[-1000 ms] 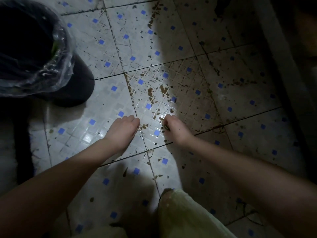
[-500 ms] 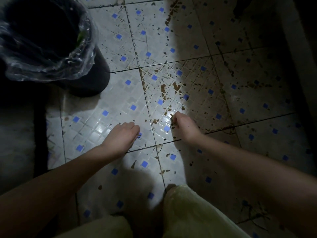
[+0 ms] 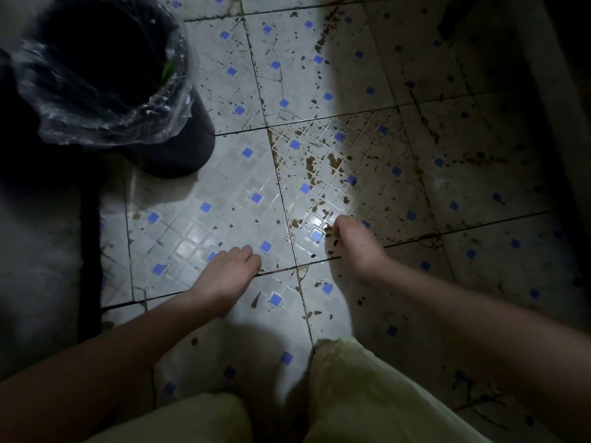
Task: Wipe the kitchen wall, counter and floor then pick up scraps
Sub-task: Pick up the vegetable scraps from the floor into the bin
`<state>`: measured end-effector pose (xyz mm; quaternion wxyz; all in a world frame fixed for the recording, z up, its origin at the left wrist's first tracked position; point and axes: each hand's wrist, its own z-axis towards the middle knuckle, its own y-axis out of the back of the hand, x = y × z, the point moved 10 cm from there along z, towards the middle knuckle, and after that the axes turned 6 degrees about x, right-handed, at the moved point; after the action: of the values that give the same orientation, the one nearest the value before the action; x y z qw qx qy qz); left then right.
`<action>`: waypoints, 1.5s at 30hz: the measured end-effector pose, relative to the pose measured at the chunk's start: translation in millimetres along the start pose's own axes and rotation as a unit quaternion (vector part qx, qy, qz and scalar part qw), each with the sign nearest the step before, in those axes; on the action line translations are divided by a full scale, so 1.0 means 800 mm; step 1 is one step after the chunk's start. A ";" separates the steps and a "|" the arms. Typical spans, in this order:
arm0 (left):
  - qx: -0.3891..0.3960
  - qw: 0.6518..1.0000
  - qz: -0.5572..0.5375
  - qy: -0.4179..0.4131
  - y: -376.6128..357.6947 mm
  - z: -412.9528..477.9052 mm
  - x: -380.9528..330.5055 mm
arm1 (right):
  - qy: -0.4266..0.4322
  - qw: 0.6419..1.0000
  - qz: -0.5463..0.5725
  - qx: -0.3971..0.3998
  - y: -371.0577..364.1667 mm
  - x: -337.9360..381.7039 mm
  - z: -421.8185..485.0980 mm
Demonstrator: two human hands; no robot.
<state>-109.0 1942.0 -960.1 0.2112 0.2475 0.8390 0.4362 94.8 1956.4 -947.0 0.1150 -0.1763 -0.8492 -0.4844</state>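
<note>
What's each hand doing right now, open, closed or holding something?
Left hand: open, holding nothing.
Right hand: curled over scraps; whether it holds any cannot be told.

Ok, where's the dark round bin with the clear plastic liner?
The dark round bin stands upper left in the head view on the tiled floor, ahead and left of the left hand.

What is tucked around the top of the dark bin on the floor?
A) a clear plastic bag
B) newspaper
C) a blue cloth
A: a crinkly clear plastic bag folds over the rim of the bin.
</note>
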 end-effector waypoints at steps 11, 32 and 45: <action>-0.036 0.999 -0.016 -0.010 0.031 0.002 -0.007 | -0.006 1.000 0.013 -0.027 0.017 0.004 -0.007; -0.056 0.997 -0.045 -0.014 0.069 0.095 -0.042 | -0.074 0.984 0.147 -0.064 0.011 -0.118 -0.054; -0.088 0.993 -0.070 0.021 0.063 0.119 -0.035 | -0.103 0.976 0.170 -0.086 0.016 -0.141 -0.068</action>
<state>-20.8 2010.2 -964.6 0.2448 0.1594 0.8169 0.4973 204.3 1894.7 -950.7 0.0923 -0.3763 -0.7692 -0.5082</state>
